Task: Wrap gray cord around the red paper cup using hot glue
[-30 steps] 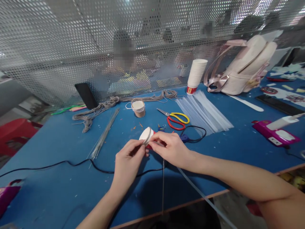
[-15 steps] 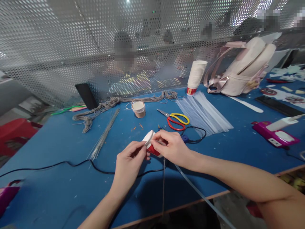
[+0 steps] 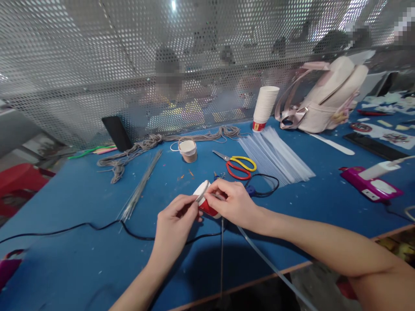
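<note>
Between my hands a red and white paper cup [image 3: 209, 209] lies tilted, its white end towards the upper left. My left hand [image 3: 178, 218] pinches the cup's edge and a grey cord [image 3: 201, 195] that runs along it. The fingers of my right hand [image 3: 230, 201] are closed at the same edge, on the cord; the fingertips partly hide it. A grey strand [image 3: 222, 255] hangs straight down below the cup, past the table's edge. From under my right hand a clear plastic strip [image 3: 269, 263] trails towards the lower right.
On the blue table [image 3: 97, 268] lie scissors [image 3: 238, 166], clear strips [image 3: 279, 157], thin wires [image 3: 142, 185] and grey cord bundles [image 3: 129, 151]. A wrapped cup [image 3: 188, 151], stacked cups [image 3: 266, 108], a phone [image 3: 116, 133] and a backpack [image 3: 327, 101] stand behind. A black cable [image 3: 136, 235] crosses the front.
The whole view has shifted slightly, with the table's things a little lower in the picture. Both hands keep their grip at the cup's edge, almost unmoved.
</note>
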`<state>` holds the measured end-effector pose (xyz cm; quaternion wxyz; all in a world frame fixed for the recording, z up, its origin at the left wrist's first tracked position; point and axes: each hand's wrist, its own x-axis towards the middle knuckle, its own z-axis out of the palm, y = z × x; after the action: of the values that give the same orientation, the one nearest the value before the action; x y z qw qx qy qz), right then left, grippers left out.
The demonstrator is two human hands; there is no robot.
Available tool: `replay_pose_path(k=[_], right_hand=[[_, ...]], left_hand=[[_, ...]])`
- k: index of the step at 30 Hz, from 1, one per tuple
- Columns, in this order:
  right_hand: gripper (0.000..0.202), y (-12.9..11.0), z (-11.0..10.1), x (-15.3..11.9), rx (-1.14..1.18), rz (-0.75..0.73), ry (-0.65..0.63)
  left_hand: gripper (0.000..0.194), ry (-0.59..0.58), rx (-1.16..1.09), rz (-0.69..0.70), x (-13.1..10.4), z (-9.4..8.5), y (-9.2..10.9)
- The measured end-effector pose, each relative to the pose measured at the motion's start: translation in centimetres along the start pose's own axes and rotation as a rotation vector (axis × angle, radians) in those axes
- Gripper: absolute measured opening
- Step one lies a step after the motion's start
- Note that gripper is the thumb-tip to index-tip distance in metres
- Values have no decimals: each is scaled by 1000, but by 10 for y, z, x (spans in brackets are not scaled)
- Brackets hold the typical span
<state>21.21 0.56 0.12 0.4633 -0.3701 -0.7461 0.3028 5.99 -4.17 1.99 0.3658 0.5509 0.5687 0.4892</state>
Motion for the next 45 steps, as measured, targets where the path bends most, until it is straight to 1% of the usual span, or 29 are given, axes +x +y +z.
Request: replay_pose_path(k=[8,12,20,26,37,45], right_hand=[[10,-2,-1,0,4,6,2],[10,-2,-1,-1,-7,6,-3],[10,-2,-3,-1,-13,-17,-18],[8,-4,-3,0,-20,12,-13],[9,-5,-4,-1,-13,25,-8],[9,-8,-5,0,-2,17,-18]], left_hand=[[11,-10,27,14,1,0,-2],[12,6,42,-21,1,1,0],[12,29,77,-20,-1,-1,4],[12,41,97,-30,-2,-1,6],[12,60,119,17,-1,-1,2],[12,60,129,19,-1,-1,2]])
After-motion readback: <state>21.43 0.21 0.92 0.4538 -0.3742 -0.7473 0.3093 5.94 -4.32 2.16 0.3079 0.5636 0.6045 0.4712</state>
